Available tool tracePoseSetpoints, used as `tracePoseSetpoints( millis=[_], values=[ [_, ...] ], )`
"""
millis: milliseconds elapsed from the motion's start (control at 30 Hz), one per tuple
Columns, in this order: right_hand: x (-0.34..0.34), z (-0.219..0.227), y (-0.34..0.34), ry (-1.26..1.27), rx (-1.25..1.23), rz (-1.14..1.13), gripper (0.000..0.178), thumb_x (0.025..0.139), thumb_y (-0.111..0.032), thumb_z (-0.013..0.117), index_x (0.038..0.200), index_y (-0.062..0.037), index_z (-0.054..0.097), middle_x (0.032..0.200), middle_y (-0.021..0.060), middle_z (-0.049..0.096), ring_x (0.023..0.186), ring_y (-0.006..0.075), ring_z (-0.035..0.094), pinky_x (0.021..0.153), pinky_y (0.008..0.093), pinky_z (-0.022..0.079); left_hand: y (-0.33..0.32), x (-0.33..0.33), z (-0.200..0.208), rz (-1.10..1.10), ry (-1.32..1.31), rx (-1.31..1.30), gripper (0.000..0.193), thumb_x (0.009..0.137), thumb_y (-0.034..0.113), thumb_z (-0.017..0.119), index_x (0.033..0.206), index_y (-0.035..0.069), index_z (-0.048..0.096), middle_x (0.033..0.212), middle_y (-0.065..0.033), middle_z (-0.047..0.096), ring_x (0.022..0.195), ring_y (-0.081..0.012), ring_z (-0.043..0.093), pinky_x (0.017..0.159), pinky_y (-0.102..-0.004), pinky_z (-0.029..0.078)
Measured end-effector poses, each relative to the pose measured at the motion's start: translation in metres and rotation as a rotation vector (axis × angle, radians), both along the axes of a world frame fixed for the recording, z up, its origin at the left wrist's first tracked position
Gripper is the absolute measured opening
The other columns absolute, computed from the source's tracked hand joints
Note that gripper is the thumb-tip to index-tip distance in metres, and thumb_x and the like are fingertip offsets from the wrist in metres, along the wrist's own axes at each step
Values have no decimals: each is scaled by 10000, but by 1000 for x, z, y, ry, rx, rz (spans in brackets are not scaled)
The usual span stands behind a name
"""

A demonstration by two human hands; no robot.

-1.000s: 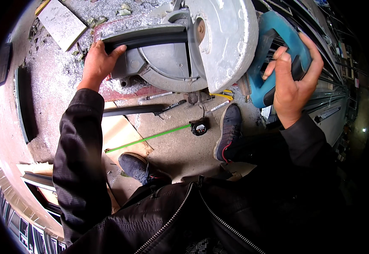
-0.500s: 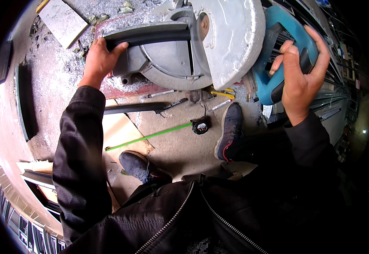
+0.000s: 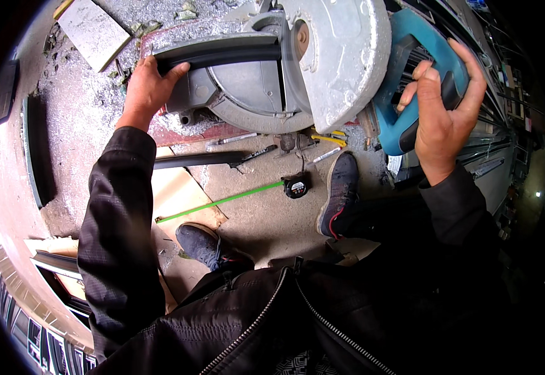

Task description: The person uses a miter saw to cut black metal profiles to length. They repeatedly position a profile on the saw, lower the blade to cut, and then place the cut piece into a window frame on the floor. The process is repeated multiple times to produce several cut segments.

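A miter saw [image 3: 247,94] with a large grey blade guard [image 3: 347,59] stands on the floor ahead of me. Across its base, against the fence, lies a black profile strip [image 3: 229,53], its right end reaching the blade slot. My left hand [image 3: 149,87] grips the strip's left end, thumb in front and fingers behind. At the right, my right hand [image 3: 444,115] is wrapped round the saw's teal handle [image 3: 422,37], with fingers through the loop. The blade itself is hidden by the guard.
A tape measure [image 3: 296,186] with its green blade pulled out lies between my shoes. Near it are markers [image 3: 325,155], a yellow tool [image 3: 329,139] and another dark strip [image 3: 200,159]. A pale board [image 3: 94,34] and scattered metal shavings lie at the far left; long profiles crowd the right.
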State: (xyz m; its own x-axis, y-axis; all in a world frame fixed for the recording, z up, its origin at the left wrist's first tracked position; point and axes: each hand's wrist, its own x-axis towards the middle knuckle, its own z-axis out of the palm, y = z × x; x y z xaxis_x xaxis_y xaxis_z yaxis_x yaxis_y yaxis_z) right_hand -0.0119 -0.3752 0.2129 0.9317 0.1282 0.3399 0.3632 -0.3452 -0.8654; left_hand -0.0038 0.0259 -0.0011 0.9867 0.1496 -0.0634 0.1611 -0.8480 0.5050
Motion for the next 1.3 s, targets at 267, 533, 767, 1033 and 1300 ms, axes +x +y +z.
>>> tracePoseSetpoints(
  millis=[267, 533, 767, 1033, 1300],
  values=[
    [-2, -1, 0, -10, 0, -2, 457, 1004, 6, 554, 1432, -26, 397, 913, 87, 657, 643, 97, 592, 590, 276, 540, 0, 1, 1, 1, 23, 8, 796, 861, 617, 763, 1130, -124, 655, 1146, -298, 681, 1073, -435, 680, 950, -466, 538],
    [-5, -3, 1, 20, 2, -22, 470, 999, 9, 553, 1437, -33, 389, 910, 86, 651, 653, 100, 589, 602, 276, 537, 1, 1, 0, -5, 6, -5, 793, 862, 620, 761, 1121, -122, 656, 1136, -298, 684, 1063, -435, 684, 943, -470, 540],
    [-7, -5, -1, 10, -10, -14, 476, 998, 11, 544, 1443, -39, 381, 913, 90, 653, 663, 101, 593, 610, 274, 536, -1, 0, 3, 2, 12, -6, 778, 867, 609, 759, 1119, -119, 656, 1138, -292, 685, 1073, -430, 680, 954, -465, 534],
    [0, -1, 0, -10, 6, 4, 454, 995, 3, 577, 1418, -24, 412, 912, 87, 661, 638, 99, 598, 587, 274, 541, -1, 1, 4, 8, 43, 3, 769, 868, 603, 760, 1118, -117, 655, 1144, -290, 683, 1078, -429, 676, 958, -461, 530],
    [-2, -1, 2, -4, 1, -17, 454, 993, 12, 570, 1417, -27, 412, 911, 87, 660, 641, 100, 598, 584, 271, 538, -2, 0, 5, 13, 27, -3, 757, 866, 585, 773, 1130, -115, 656, 1134, -287, 691, 1080, -418, 680, 957, -450, 530]
  ],
)
